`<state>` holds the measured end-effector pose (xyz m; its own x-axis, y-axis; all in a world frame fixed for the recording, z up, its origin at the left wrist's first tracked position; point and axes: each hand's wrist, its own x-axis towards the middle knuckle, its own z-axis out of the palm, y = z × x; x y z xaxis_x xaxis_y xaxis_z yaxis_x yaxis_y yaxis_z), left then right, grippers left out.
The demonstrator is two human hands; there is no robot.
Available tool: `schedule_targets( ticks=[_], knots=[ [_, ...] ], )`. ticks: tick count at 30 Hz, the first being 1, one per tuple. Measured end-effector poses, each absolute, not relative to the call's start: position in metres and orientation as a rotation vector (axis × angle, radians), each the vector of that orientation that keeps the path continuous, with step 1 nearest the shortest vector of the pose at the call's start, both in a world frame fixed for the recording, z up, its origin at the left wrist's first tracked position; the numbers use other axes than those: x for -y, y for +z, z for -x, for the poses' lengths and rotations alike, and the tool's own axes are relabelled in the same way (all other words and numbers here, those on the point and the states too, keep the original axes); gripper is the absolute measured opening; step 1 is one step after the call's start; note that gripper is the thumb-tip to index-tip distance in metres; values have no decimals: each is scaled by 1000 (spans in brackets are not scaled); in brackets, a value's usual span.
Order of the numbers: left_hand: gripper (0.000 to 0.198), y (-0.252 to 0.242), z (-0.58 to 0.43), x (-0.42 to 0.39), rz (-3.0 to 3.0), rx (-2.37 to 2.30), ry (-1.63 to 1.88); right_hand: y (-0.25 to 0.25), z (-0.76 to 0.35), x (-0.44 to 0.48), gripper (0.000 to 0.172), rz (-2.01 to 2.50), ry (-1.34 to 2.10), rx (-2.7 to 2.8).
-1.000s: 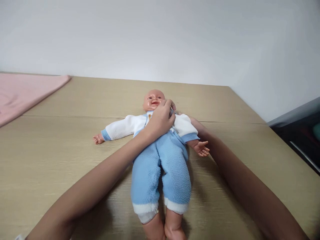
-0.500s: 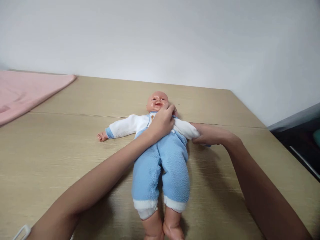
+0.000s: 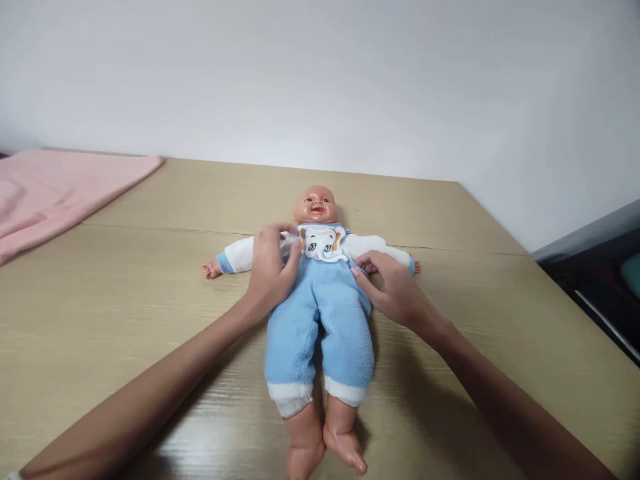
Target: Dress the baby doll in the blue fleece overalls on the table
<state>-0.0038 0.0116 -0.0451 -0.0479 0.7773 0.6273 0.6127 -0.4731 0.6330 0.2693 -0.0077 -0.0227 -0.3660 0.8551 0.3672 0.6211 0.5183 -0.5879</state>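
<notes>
A baby doll [image 3: 316, 204] lies on its back on the wooden table, head toward the wall and both arms spread out. It wears a blue and white fleece outfit [image 3: 320, 300] with an animal face on the chest. My left hand [image 3: 274, 263] is at the doll's side near the sleeve, fingers curved and apart from the thumb. On the other side, my right hand [image 3: 390, 287] rests by the doll's waist and sleeve, thumb and fingers parted. Neither hand visibly grips the cloth.
A pink cloth [image 3: 60, 197] lies over the table's far left corner. Behind the table [image 3: 450, 213] stands a pale wall [image 3: 320, 80]. Beyond the right edge there is a dark object [image 3: 595, 273], only partly in view.
My left hand has moved off the doll's chest to its side, uncovering the animal face. My right hand has let go of the doll's sleeve and moved in to its waist.
</notes>
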Motion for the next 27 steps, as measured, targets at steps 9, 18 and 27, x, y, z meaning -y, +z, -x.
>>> schedule_targets(
  ticks=[9,18,27],
  knots=[
    [25,-74,55,6,-1752,-1377,1147,-73,-268,-29,56,1170,1077,1521],
    [31,-81,56,0,-1576,-1447,1193,-84,-270,-25,48,1253,952,1550],
    [31,-72,64,4,-1799,-1287,1006,-86,-273,-23,41,1296,746,1663]
  ],
)
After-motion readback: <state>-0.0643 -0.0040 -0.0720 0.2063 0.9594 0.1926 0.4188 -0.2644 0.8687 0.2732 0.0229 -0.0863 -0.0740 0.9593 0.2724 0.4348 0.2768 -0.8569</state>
